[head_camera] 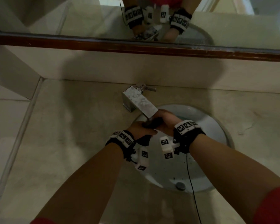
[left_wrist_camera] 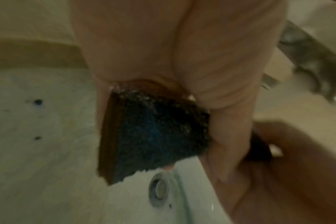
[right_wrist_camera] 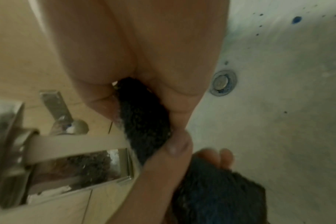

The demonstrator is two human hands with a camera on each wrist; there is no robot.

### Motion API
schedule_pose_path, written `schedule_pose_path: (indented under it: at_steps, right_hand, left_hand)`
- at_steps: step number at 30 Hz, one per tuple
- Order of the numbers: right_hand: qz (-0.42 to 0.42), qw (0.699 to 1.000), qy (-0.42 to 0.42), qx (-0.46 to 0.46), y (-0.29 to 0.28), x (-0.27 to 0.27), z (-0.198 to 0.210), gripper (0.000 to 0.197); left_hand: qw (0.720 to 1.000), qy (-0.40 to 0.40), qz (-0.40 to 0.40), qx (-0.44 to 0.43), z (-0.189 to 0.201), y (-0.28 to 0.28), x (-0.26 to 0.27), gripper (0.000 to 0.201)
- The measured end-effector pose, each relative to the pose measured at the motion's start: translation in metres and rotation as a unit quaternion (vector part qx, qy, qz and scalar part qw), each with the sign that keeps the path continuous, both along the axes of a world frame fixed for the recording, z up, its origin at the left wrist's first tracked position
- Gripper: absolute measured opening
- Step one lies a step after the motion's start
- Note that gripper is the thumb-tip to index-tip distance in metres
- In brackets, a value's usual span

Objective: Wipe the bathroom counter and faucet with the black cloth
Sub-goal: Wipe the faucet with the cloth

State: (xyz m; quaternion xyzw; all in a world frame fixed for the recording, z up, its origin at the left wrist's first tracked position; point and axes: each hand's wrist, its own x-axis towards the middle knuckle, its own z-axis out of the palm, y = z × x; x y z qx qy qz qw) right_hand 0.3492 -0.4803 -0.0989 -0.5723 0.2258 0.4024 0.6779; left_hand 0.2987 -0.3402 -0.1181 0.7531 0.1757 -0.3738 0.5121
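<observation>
Showing here: one square chrome faucet [head_camera: 140, 101], one round white sink basin [head_camera: 205, 160], one black terry cloth [head_camera: 153, 123], two bare hands, one wood-framed mirror [head_camera: 136, 46].

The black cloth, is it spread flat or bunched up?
Bunched up. The black cloth is wadded between the left hand and right hand, under the faucet spout.

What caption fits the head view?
Both hands, left hand and right hand, grip black cloth under chrome faucet spout.

Overhead head view; close wrist views
</observation>
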Motion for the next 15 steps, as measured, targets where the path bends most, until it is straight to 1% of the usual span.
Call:
schedule_pose_path:
  at_steps: [1, 3, 5, 6, 7, 8, 9, 10, 11, 12, 13, 15]
  right_hand:
    - [-0.002, 1.000, 0.009, 0.011, -0.002, -0.001, 0.001, 0.029]
    - [-0.004, 1.000, 0.011, 0.021, -0.008, 0.001, 0.001, 0.024]
    - [0.008, 1.000, 0.002, 0.006, -0.016, 0.004, 0.000, 0.027]
    - [0.023, 1.000, -0.003, -0.016, -0.020, 0.006, -0.001, 0.029]
    - [0.052, 0.997, -0.012, -0.053, -0.024, 0.008, 0.001, 0.030]
    - [0.092, 0.991, -0.020, -0.093, -0.028, 0.009, 0.004, 0.030]
    - [0.130, 0.983, -0.016, -0.128, -0.031, 0.010, 0.007, 0.031]
    - [0.163, 0.975, -0.008, -0.153, -0.033, 0.010, 0.012, 0.031]
    - [0.167, 0.973, 0.021, -0.156, -0.035, 0.011, 0.013, 0.026]
    - [0.155, 0.976, 0.064, -0.142, -0.036, 0.012, 0.014, 0.020]
    - [0.143, 0.977, 0.103, -0.121, -0.037, 0.013, 0.015, 0.029]
    - [0.131, 0.974, 0.166, -0.075, -0.037, 0.016, 0.012, 0.060]
  left_hand:
    - [0.998, 0.037, 0.022, -0.040, 0.002, 0.002, -0.002, 0.035]
    - [0.983, 0.100, 0.086, -0.130, 0.009, 0.003, -0.005, 0.040]
    - [0.965, 0.118, 0.151, -0.179, 0.015, 0.002, -0.006, 0.038]
    - [0.960, 0.114, 0.176, -0.183, 0.018, 0.001, -0.005, 0.036]
    - [0.962, 0.102, 0.187, -0.170, 0.019, 0.000, -0.003, 0.034]
    - [0.971, 0.080, 0.177, -0.136, 0.020, -0.001, -0.001, 0.031]
    - [0.984, 0.048, 0.149, -0.087, 0.020, -0.003, 0.001, 0.028]
    - [0.994, 0.009, 0.102, -0.031, 0.021, -0.005, 0.002, 0.026]
    - [0.998, -0.036, 0.044, 0.030, 0.021, -0.007, 0.002, 0.024]
    - [0.993, -0.080, -0.012, 0.088, 0.020, -0.009, 0.001, 0.026]
    - [0.982, -0.122, -0.055, 0.136, 0.019, -0.010, -0.002, 0.029]
    - [0.959, -0.202, -0.090, 0.179, 0.013, -0.010, -0.009, 0.028]
